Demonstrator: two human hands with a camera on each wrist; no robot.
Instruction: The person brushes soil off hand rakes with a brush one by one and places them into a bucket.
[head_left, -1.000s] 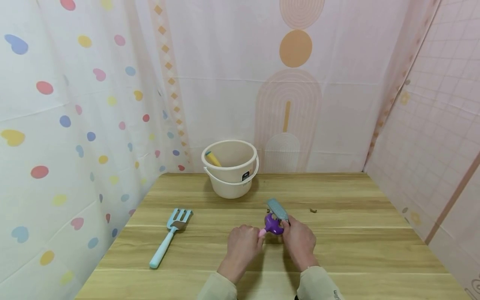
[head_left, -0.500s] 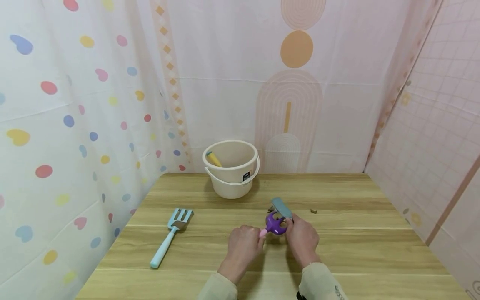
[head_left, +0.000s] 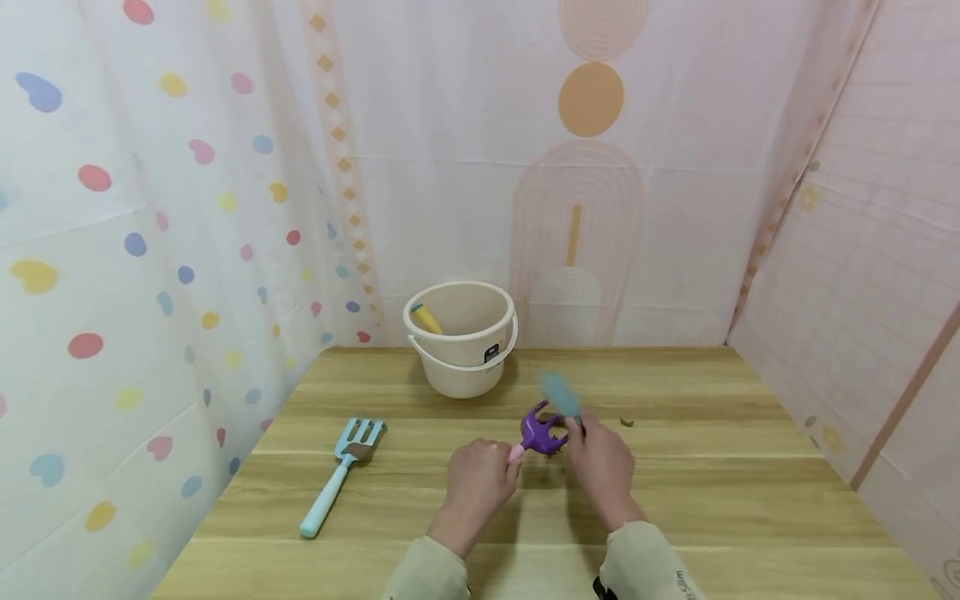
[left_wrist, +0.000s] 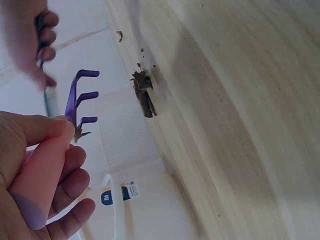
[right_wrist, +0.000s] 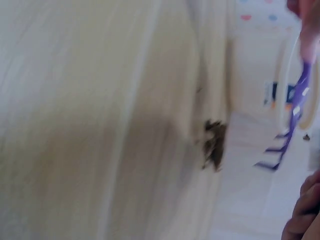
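In the head view my left hand [head_left: 480, 475] grips the pink handle of a small purple hand rake [head_left: 537, 433], its tines raised above the table. A brown scrap [left_wrist: 80, 133] clings by the tines in the left wrist view. My right hand [head_left: 602, 467] grips a flat blue-grey brush-like tool [head_left: 561, 395], blurred, just beyond the rake; its exact kind is unclear. Brown dry debris [left_wrist: 143, 93] lies in a clump on the table under the rake, largely hidden in the head view.
A cream bucket [head_left: 461, 367] with a yellow-handled item [head_left: 427, 317] inside stands at the back. To the left lies a light-blue garden fork [head_left: 324, 500]. One brown bit [head_left: 626, 422] sits on the wooden table [head_left: 720, 500] at right. Printed curtains [head_left: 450, 208] hang behind and at both sides.
The rake has moved slightly left and up, and its tines now point more upward. The blue-grey tool has shifted away from the rake, towards the back. The bucket and fork stay put.
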